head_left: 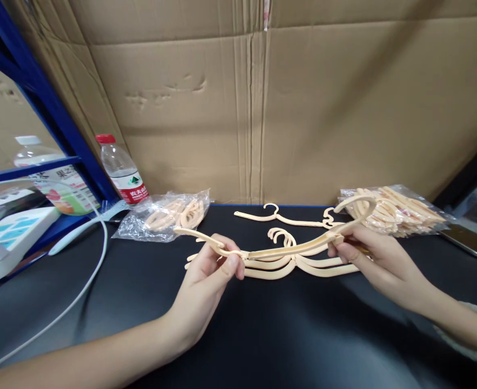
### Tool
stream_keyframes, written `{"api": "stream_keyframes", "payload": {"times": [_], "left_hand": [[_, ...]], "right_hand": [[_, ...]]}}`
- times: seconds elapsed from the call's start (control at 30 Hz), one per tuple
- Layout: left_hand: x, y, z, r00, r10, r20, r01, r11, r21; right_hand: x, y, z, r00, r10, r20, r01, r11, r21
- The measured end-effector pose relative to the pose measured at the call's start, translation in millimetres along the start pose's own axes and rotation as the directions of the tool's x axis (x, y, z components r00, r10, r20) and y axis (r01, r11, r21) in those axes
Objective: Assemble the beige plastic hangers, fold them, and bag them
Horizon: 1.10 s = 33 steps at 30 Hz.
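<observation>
Between my hands is a beige plastic hanger [289, 250], held above the table with its hook [363, 213] at the right end. My left hand [216, 273] is closed, thumb and fingers pinching the hanger near a joint, and a short arm sticks out to the left. Around the hook's base my right hand [378, 265] is closed too. Behind and beneath lie several assembled beige hangers [274, 274], nested with their hooks [281, 236] together. Farther back, another hanger [258, 217] and a loose hook piece [328, 217] rest on the table.
A clear bag of beige hook parts [177, 216] lies back left; a fuller bag of hanger parts [404, 210] lies back right beside a phone [471, 240]. A red-capped bottle [122, 173], blue frame [47, 92] and white cable [94, 270] occupy the left. Cardboard [173, 108] stands behind.
</observation>
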<state>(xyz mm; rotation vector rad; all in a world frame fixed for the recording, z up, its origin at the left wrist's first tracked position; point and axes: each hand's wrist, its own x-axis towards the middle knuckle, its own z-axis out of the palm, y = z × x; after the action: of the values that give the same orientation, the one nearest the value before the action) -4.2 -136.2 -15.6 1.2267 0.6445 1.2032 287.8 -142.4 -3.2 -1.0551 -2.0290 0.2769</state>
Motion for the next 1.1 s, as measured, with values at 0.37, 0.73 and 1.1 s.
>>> {"api": "stream_keyframes", "payload": {"times": [0.37,0.73,1.1], "left_hand": [[-1.2,4.9,3.7,0.985,-0.032,0.172,0.053,0.991,-0.120],[-0.9,7.5,3.2,0.976,-0.112,0.187,0.139,0.981,-0.134],[-0.8,6.8,3.9,0.988,-0.128,0.092,0.134,0.989,-0.063]], "right_hand": [[-3.0,-4.8,1.3,0.987,-0.127,-0.097,0.120,0.990,-0.076],[-5.4,-9.3,4.6,0.948,-0.272,-0.165,0.228,0.942,-0.246],[-10.9,-13.3,11.7,0.907,-0.375,-0.193,0.343,0.922,-0.182]]}}
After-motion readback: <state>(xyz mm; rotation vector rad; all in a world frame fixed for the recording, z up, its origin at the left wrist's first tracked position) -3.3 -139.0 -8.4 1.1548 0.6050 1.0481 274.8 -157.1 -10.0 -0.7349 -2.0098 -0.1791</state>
